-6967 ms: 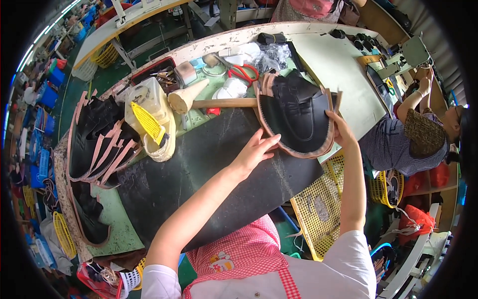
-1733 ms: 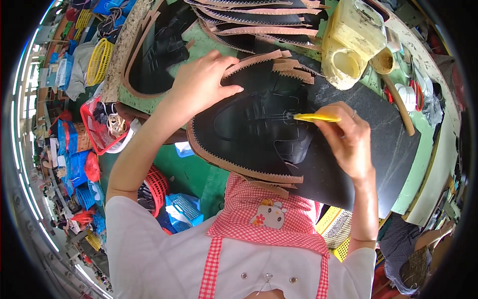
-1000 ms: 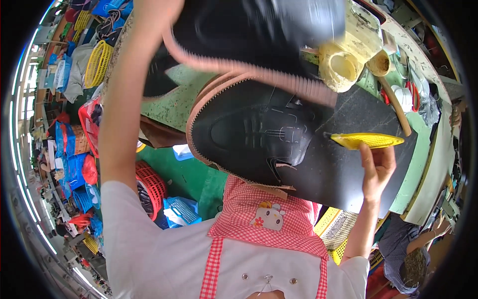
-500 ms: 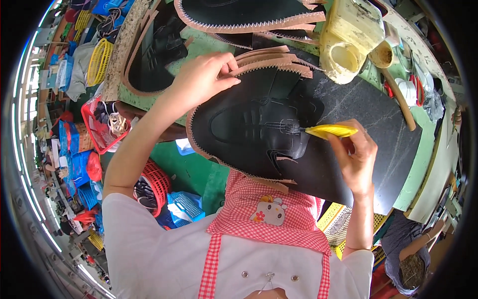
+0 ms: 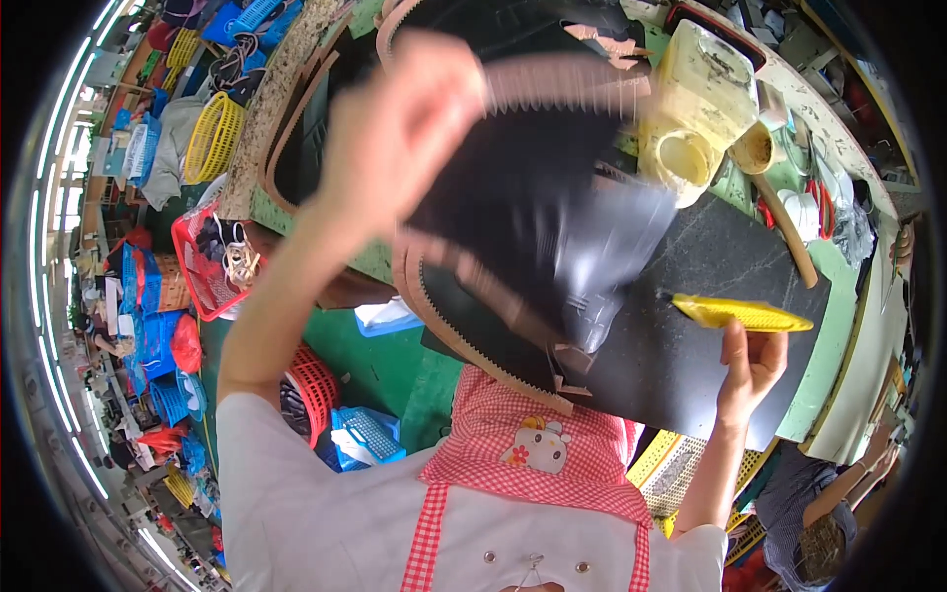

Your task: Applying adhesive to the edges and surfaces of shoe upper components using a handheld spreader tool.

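My left hand (image 5: 395,128), blurred by motion, is closed on the tan zigzag edge of a black shoe upper (image 5: 533,178). That upper is raised and tilted, and it is blurred too. Beneath it another black upper with a tan serrated edge (image 5: 419,286) lies partly on the dark board (image 5: 740,257). Over the board's right side, my right hand (image 5: 752,375) pinches a flat yellow tool with a small dark tip (image 5: 750,314). The tip points left, toward the uppers, and is apart from them.
Further uppers (image 5: 513,35) lie at the back of the green bench. A stained translucent container (image 5: 705,74) with an open spout stands behind the board, near a wooden-handled tool (image 5: 789,232) and red-handled scissors (image 5: 821,209). Baskets (image 5: 212,138) stand left; another person (image 5: 819,513) sits lower right.
My left hand has lifted the top upper off, up and tilted, exposing another beneath. My right hand has drawn the yellow tool away from the upper, to the right and nearer me.
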The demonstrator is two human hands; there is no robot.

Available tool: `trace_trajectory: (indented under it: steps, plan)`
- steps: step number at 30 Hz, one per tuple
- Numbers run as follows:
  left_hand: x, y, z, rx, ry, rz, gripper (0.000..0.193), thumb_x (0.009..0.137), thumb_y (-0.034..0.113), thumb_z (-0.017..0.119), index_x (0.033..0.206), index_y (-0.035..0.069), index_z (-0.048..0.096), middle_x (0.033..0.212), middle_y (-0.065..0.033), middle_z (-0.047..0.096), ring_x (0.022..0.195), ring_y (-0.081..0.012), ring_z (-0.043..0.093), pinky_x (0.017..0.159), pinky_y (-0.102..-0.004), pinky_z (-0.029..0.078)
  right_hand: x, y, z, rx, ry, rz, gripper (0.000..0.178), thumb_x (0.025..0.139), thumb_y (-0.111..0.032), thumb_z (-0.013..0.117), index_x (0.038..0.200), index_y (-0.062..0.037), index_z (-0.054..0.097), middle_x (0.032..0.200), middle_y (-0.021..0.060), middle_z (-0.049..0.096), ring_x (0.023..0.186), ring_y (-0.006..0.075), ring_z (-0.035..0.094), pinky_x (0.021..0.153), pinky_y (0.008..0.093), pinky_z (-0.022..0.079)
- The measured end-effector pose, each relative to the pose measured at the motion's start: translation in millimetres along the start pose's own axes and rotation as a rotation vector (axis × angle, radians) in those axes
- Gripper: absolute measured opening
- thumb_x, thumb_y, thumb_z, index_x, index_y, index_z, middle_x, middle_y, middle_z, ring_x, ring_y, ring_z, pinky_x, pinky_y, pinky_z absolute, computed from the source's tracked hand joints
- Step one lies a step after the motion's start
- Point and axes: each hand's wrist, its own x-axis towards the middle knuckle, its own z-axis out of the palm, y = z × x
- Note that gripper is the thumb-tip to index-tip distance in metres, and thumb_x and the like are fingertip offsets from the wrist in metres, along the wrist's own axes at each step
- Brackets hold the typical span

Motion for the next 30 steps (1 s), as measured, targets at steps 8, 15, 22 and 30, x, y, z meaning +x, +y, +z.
trace_trajectory:
  steps: [8,15,22,30]
  plan:
    - [82.1,2.2,-6.6,0.383,-0.357,0.369,0.069,0.073,0.033,0.083,0.131,0.015,0.050,0.133,-0.0133,0.046,0.128,-0.0324,0.044,0.105,-0.0468,0.037,-4.0,-3.1,6.6,-0.030,-0.147,-0.052,0.017,0.086,0.001,0.070,0.101,0.0006,0.062,0.098,0.0082,0.065,0.073,0.0089,0.055,0.063,0.0213,0.045]
    - [65.8,-101.6,15.4,-0.268,-0.091,0.482,0.034,0.080,0.011,0.075,0.113,0.012,0.063,0.136,-0.0114,0.050,0.125,-0.0334,0.049,0.097,-0.0437,0.045,-1.0,-15.1,51.7,-0.154,-0.370,-0.339,0.016,0.080,0.006,0.070,0.093,-0.0035,0.066,0.089,0.0075,0.068,0.067,0.0132,0.064,0.055,0.0264,0.049]
    - [-13.2,-13.3,37.9,0.170,-0.478,0.081,0.022,0.083,0.016,0.073,0.104,0.009,0.067,0.098,-0.0053,0.061,0.086,-0.0231,0.063,0.075,-0.0343,0.053,-2.9,-11.1,31.9,-0.360,-0.406,-0.182,0.016,0.080,0.008,0.068,0.091,-0.0038,0.066,0.084,0.0067,0.065,0.059,0.0135,0.059,0.053,0.0265,0.045]
    - [-31.7,-21.7,49.5,0.097,-0.582,-0.307,0.028,0.079,0.017,0.078,0.101,0.005,0.063,0.086,-0.0055,0.060,0.082,-0.0186,0.062,0.071,-0.0319,0.051,-3.6,-5.8,22.3,-0.167,-0.268,-0.230,0.013,0.080,0.007,0.071,0.090,-0.0011,0.066,0.085,0.0053,0.066,0.059,0.0078,0.050,0.052,0.0214,0.039]
